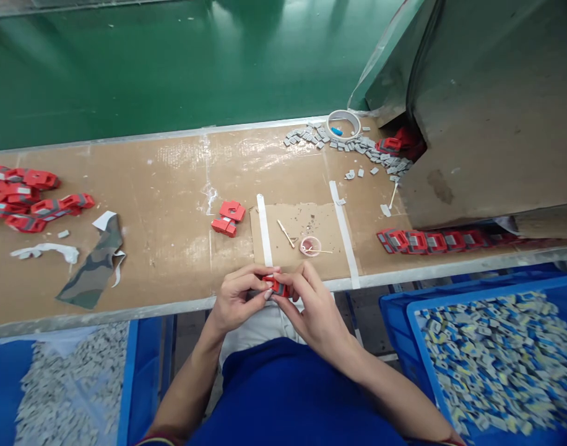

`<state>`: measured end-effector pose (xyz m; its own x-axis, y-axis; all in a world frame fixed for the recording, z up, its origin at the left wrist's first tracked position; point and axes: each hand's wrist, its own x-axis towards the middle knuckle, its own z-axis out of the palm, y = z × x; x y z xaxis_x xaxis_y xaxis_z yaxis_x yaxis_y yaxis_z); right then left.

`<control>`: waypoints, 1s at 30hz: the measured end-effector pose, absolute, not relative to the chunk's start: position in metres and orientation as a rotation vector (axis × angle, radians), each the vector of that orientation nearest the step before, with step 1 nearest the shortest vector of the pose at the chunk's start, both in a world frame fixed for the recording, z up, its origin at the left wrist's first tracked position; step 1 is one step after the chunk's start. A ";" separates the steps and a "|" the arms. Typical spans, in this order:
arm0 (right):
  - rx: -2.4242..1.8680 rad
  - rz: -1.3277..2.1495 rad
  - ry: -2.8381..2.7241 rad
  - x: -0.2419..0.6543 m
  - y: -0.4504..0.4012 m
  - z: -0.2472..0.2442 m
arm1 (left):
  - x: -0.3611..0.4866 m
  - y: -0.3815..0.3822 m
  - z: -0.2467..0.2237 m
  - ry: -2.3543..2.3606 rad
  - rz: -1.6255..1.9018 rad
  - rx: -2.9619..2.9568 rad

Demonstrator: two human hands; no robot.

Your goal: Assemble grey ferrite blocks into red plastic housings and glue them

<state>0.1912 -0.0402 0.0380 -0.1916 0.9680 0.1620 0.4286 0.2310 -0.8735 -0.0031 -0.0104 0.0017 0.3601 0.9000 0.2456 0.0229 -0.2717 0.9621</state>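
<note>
Both hands meet at the bench's front edge around one small red and grey plastic part (278, 286). My left hand (239, 294) pinches its left side between thumb and fingers. On its right side, my right hand (311, 303) grips it too, and the fingers hide much of it. Just beyond the hands lies a cardboard sheet (293, 217) held by white tape strips. On it stand a small cup (310, 246) of pinkish contents with a cotton swab across it, and another swab (286, 233). Two red parts (228, 218) rest left of the sheet.
Red parts pile up at the far left (18, 192); a row of them (432, 240) runs right. Grey pieces (358, 145) surround a tape roll (343, 126). A camouflage scrap (95, 266) lies left. Blue bins of small pieces stand below left (130, 378) and right (399, 328).
</note>
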 end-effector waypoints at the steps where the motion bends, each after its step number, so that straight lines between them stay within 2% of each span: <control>1: -1.291 0.938 -1.722 0.192 -0.040 0.037 | -0.002 -0.011 0.001 0.845 1.073 1.588; 10: -1.147 1.431 -1.092 0.186 -0.046 0.024 | 0.003 -0.018 -0.004 0.819 1.069 1.367; 17: -1.270 0.949 -1.668 0.203 -0.041 0.032 | 0.003 -0.011 0.001 0.870 1.079 1.672; 22: -1.198 0.983 -1.851 0.208 -0.037 0.031 | 0.000 -0.007 0.004 0.822 1.055 1.783; 30: -1.262 0.981 -1.757 0.196 -0.044 0.025 | -0.001 -0.007 0.010 0.824 0.943 1.889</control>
<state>0.1955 -0.0439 0.0249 -0.2349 0.9625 0.1357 0.3900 0.2212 -0.8938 -0.0013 -0.0066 0.0097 0.4992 0.8165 0.2900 0.1776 -0.4239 0.8881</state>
